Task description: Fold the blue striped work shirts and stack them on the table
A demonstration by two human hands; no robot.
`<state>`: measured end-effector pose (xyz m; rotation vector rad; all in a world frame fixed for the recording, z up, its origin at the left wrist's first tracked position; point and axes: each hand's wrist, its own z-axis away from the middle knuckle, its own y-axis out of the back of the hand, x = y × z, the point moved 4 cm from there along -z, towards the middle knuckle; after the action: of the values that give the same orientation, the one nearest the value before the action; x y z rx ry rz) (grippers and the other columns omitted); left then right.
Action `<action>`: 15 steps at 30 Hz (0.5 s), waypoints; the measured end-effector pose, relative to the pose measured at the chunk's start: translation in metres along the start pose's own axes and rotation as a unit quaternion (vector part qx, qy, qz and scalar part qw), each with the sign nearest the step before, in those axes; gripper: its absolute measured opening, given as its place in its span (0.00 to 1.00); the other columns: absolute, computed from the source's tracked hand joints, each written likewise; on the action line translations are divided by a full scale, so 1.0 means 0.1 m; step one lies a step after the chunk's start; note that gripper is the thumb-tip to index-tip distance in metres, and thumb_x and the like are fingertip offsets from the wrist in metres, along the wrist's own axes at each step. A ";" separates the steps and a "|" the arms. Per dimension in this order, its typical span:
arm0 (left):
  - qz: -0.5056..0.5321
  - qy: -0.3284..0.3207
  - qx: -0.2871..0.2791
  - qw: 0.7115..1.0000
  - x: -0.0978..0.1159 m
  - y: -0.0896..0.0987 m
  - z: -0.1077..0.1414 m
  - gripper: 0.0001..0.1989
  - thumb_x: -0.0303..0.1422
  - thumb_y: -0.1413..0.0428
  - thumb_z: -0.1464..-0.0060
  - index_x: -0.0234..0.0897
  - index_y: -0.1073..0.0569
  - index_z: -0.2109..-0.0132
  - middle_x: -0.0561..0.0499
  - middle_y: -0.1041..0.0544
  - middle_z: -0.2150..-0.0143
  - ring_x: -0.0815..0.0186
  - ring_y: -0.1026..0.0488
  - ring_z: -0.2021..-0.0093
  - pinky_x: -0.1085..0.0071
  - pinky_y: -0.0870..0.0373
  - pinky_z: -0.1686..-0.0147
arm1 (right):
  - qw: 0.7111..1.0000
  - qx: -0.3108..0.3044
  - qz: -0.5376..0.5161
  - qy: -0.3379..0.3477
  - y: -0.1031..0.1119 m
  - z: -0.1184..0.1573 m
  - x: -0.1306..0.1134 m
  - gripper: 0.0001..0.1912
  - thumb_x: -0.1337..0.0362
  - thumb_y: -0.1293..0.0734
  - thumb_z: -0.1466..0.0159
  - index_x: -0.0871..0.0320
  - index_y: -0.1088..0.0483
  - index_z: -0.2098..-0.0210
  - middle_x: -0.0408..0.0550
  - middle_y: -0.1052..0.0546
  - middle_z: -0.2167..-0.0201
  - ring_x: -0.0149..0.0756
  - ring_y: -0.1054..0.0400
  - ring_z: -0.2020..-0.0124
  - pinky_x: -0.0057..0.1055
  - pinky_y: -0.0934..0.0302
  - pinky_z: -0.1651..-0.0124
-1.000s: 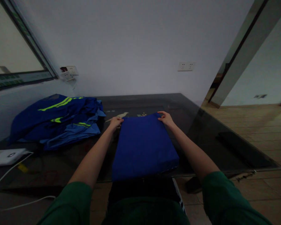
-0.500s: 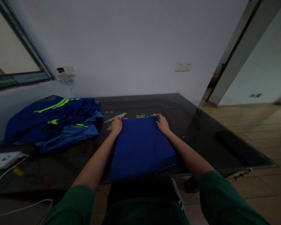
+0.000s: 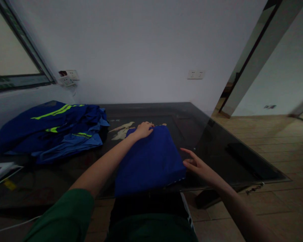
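A folded dark blue garment [image 3: 148, 161] lies on the dark tabletop in front of me, its near edge at the table's front. Across its far edge rests my left hand [image 3: 143, 130], fingers lying on the cloth rather than wrapped around it. My right hand [image 3: 198, 168] is beside the garment's right edge, with index finger stretched out and thumb apart; nothing is held in it. Whether the thumb touches the cloth is hard to tell. A small patterned trim shows at the garment's near right corner.
To the left is a heap of blue clothes [image 3: 58, 131] with yellow-green reflective stripes. A white device [image 3: 1, 170] with a cable sits at the left edge. On the right, a dark flat object [image 3: 251, 159] lies on the glossy table [image 3: 207, 137] against the wall.
My left hand has slid right along the garment's far edge, towards its middle. My right hand has let go of the far right corner and come back towards me along the right side.
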<state>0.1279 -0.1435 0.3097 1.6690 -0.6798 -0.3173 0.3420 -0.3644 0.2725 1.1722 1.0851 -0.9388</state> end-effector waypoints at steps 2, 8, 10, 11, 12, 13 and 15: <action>-0.001 -0.050 -0.061 0.997 0.35 -0.20 -0.14 0.23 0.42 0.55 0.38 0.45 0.36 0.38 0.45 0.39 0.34 0.52 0.44 0.35 0.50 0.49 0.38 | 1.000 -0.008 -0.026 0.004 -0.11 0.14 -0.03 0.41 0.47 0.35 0.39 0.55 0.54 0.34 0.45 0.26 0.67 0.36 0.31 0.65 0.34 0.37 0.59; 0.016 -0.041 -0.076 0.996 0.71 -0.70 -0.28 0.27 0.48 0.62 0.37 0.54 0.48 0.33 0.52 0.53 0.29 0.52 0.59 0.30 0.39 0.65 0.37 | 0.997 -0.024 -0.066 0.015 -0.22 0.27 0.03 0.42 0.46 0.36 0.39 0.47 0.58 0.32 0.46 0.25 0.67 0.41 0.29 0.60 0.39 0.36 0.53; 0.020 -0.027 -0.065 0.997 0.68 -0.75 -0.29 0.28 0.50 0.62 0.38 0.56 0.49 0.33 0.53 0.53 0.29 0.52 0.60 0.30 0.39 0.67 0.37 | 0.996 -0.036 -0.079 0.004 -0.26 0.34 0.09 0.41 0.49 0.35 0.39 0.46 0.57 0.32 0.48 0.24 0.63 0.41 0.29 0.59 0.41 0.36 0.51; 0.021 -0.020 -0.064 0.998 0.66 -0.76 -0.29 0.28 0.50 0.62 0.38 0.56 0.49 0.33 0.53 0.53 0.29 0.52 0.60 0.30 0.39 0.68 0.37 | 0.996 -0.037 -0.085 0.005 -0.28 0.38 0.12 0.40 0.50 0.35 0.39 0.46 0.56 0.32 0.49 0.25 0.59 0.42 0.29 0.56 0.43 0.37 0.48; 0.023 -0.013 -0.065 0.998 0.65 -0.77 -0.29 0.29 0.51 0.62 0.39 0.56 0.50 0.33 0.53 0.53 0.29 0.52 0.60 0.30 0.39 0.68 0.37 | 0.996 -0.031 -0.087 0.011 -0.30 0.41 0.14 0.39 0.51 0.35 0.39 0.47 0.55 0.33 0.50 0.25 0.55 0.42 0.30 0.53 0.44 0.39 0.45; 0.024 -0.006 -0.065 0.998 0.63 -0.78 -0.29 0.29 0.51 0.61 0.39 0.56 0.50 0.32 0.53 0.52 0.29 0.52 0.59 0.30 0.39 0.68 0.37 | 0.996 -0.021 -0.086 0.018 -0.32 0.45 0.17 0.38 0.52 0.35 0.38 0.47 0.54 0.33 0.51 0.27 0.51 0.42 0.31 0.50 0.45 0.41 0.43; 0.028 0.003 -0.057 0.998 0.63 -0.79 -0.29 0.29 0.51 0.60 0.39 0.55 0.49 0.33 0.52 0.51 0.30 0.52 0.58 0.30 0.40 0.68 0.37 | 0.998 0.012 -0.059 0.031 -0.34 0.50 0.21 0.36 0.54 0.34 0.38 0.46 0.51 0.34 0.52 0.33 0.42 0.43 0.36 0.44 0.46 0.46 0.38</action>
<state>0.2140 -0.1510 0.2502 1.5394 -0.6907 -0.3043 0.3219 -0.4198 0.2471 1.1737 1.2072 -1.0152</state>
